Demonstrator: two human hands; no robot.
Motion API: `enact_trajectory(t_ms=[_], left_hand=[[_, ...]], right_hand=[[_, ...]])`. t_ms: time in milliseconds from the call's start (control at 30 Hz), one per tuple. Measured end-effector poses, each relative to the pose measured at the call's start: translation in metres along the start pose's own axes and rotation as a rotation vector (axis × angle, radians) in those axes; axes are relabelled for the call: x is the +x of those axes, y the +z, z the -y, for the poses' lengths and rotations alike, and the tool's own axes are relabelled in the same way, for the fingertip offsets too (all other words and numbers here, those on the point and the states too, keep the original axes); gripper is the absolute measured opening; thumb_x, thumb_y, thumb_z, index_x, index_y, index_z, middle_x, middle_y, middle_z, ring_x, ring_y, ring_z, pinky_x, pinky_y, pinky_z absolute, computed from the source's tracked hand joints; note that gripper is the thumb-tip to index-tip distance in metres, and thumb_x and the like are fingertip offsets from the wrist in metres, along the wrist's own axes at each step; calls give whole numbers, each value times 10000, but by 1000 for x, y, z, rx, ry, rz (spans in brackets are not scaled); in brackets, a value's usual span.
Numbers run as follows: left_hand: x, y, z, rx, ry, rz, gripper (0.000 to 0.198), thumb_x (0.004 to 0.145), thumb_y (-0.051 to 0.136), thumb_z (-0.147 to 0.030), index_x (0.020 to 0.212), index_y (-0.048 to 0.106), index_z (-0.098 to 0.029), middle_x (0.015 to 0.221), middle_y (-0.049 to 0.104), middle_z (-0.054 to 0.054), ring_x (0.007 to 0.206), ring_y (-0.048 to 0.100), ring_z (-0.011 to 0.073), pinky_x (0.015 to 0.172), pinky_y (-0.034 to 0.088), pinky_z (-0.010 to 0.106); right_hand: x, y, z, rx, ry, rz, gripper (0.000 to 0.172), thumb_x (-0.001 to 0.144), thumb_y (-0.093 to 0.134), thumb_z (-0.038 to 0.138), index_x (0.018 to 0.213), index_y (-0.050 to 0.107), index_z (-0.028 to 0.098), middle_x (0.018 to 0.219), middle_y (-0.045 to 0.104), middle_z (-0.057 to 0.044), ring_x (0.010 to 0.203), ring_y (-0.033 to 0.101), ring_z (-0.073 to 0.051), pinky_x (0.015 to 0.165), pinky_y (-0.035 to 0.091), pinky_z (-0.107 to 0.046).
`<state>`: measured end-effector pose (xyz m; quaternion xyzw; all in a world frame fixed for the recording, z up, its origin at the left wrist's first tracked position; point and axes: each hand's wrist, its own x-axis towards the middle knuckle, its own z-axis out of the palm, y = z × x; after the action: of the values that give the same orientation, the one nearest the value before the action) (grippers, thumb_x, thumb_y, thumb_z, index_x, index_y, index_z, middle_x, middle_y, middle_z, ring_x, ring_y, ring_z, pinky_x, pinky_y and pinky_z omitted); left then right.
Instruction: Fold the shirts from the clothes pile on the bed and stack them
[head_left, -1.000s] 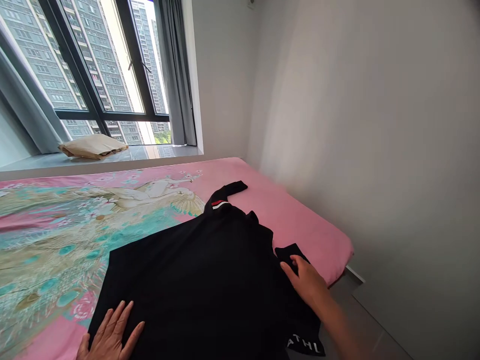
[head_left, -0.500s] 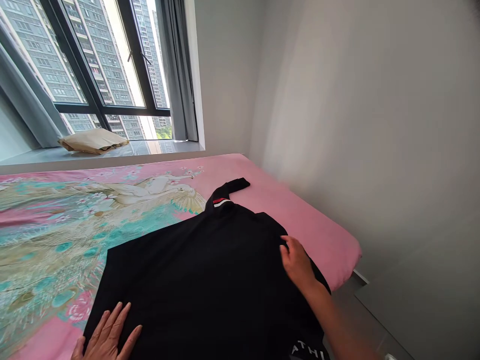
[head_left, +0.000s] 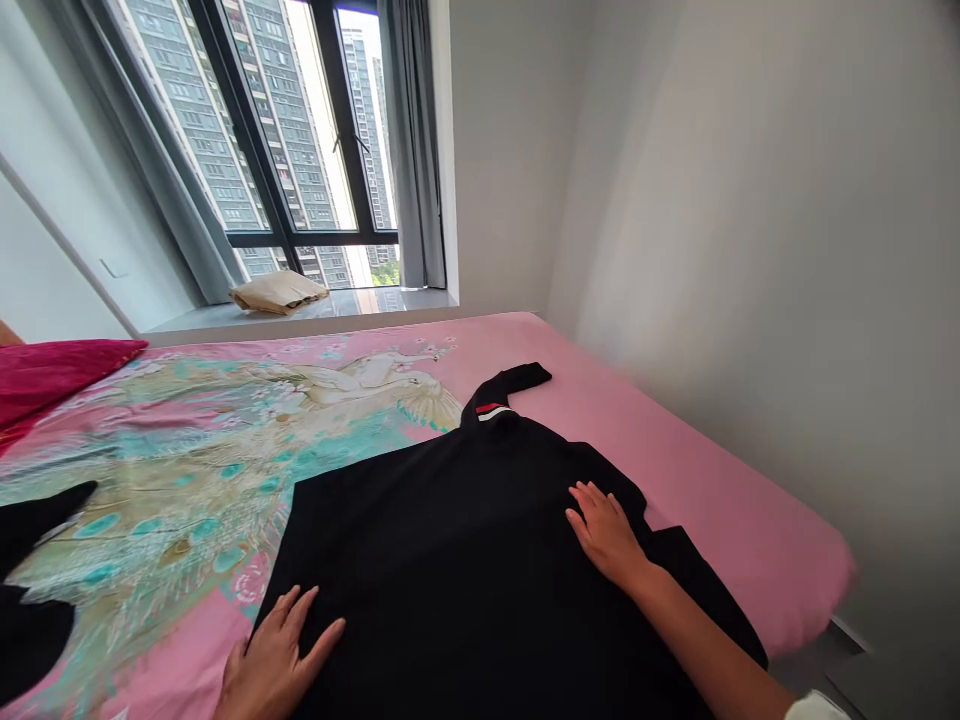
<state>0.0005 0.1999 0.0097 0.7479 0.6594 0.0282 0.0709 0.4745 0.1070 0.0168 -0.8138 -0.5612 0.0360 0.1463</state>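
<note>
A black shirt (head_left: 435,540) lies spread on the bed, with a red and white stripe near the narrow black part that sticks out at its far end. My left hand (head_left: 277,650) rests on the shirt's left edge, fingers spread, thumb pointing right. Palm down on the right part of the shirt lies my right hand (head_left: 606,530), its fingers stretched out and nothing held. A black sleeve-like flap (head_left: 705,590) reaches out over the bed's right side, beyond my right forearm. The near end of the shirt is cut off by the frame.
The bed (head_left: 750,530) has a pink sheet with a peacock print. Another black cloth (head_left: 34,640) and a dark red pillow (head_left: 60,380) are at the left. A beige folded bag-like item (head_left: 277,291) sits on the windowsill (head_left: 390,300). A grey wall (head_left: 750,250) stands right.
My right hand has flattened onto the shirt, and the flap on the right now lies spread outward. The white lettering has gone from sight. The view has turned left.
</note>
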Motion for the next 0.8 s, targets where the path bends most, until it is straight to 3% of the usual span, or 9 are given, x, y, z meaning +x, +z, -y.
enact_trajectory(t_ms=[100, 167, 300, 400, 533, 600, 667, 700, 800], left_hand=[[21, -19, -14, -30, 95, -46, 611, 840, 296, -541, 1339, 454, -225, 1467, 386, 60, 1383, 275, 228, 1118, 201, 490], [37, -21, -16, -44, 179, -43, 578, 878, 253, -499, 1391, 368, -259, 1505, 313, 20, 1408, 203, 201, 1140, 117, 499], [72, -6, 13, -5, -9, 62, 609, 882, 233, -478, 1438, 256, -229, 1537, 212, 56, 1419, 156, 235, 1112, 33, 588], [95, -8, 35, 62, -66, 67, 626, 853, 304, -487, 1397, 357, -181, 1508, 285, 123, 1383, 262, 280, 1095, 42, 611], [126, -31, 21, 33, 126, 12, 494, 861, 323, -447, 1216, 576, -215, 1374, 507, 88, 1299, 409, 241, 1114, 169, 479], [142, -34, 7, -44, 237, 5, 473, 872, 323, -423, 1260, 539, -259, 1428, 450, 22, 1350, 332, 186, 1134, 150, 408], [159, -26, -1, -105, 202, 30, 491, 874, 329, -394, 1323, 471, -256, 1475, 375, 7, 1388, 255, 182, 1146, 83, 444], [167, -20, -1, -125, 140, 35, 500, 878, 319, -382, 1342, 446, -248, 1483, 358, 13, 1393, 243, 197, 1139, 60, 488], [191, -1, 12, -158, -24, -29, 512, 897, 246, -354, 1372, 398, -238, 1496, 334, 39, 1390, 248, 228, 1110, 91, 555]], right_hand=[[9, -2, 26, 94, -148, -4, 530, 945, 242, 431, 1339, 457, 150, 1426, 414, -73, 1370, 271, -202, 1142, 181, -431], [21, 2, 27, 138, -241, 31, 524, 949, 235, 438, 1348, 449, 173, 1423, 421, -64, 1369, 275, -190, 1140, 195, -419], [53, 18, -10, 47, -193, 178, 558, 904, 339, 508, 1369, 425, 212, 1452, 376, -70, 1368, 276, -236, 1123, 216, -474], [74, 20, -25, -18, -131, 158, 578, 874, 404, 520, 1328, 480, 170, 1413, 427, -112, 1318, 368, -273, 1072, 316, -466], [93, 12, 26, 49, -335, 26, 419, 922, 348, 385, 1177, 602, 171, 1230, 600, -89, 1207, 498, -221, 1070, 332, -401], [106, 18, 58, 100, -547, 63, 386, 931, 342, 357, 1173, 601, 205, 1252, 589, -48, 1249, 454, -183, 1103, 285, -366], [124, 31, 75, 93, -641, 152, 378, 930, 354, 364, 1200, 582, 232, 1311, 546, -28, 1289, 407, -176, 1120, 245, -380], [135, 39, 75, 65, -593, 181, 394, 928, 357, 373, 1238, 554, 230, 1356, 505, -35, 1311, 378, -189, 1124, 225, -411], [170, 61, 55, -35, -242, 155, 496, 930, 325, 396, 1376, 401, 190, 1473, 339, -79, 1368, 272, -243, 1110, 192, -503]])
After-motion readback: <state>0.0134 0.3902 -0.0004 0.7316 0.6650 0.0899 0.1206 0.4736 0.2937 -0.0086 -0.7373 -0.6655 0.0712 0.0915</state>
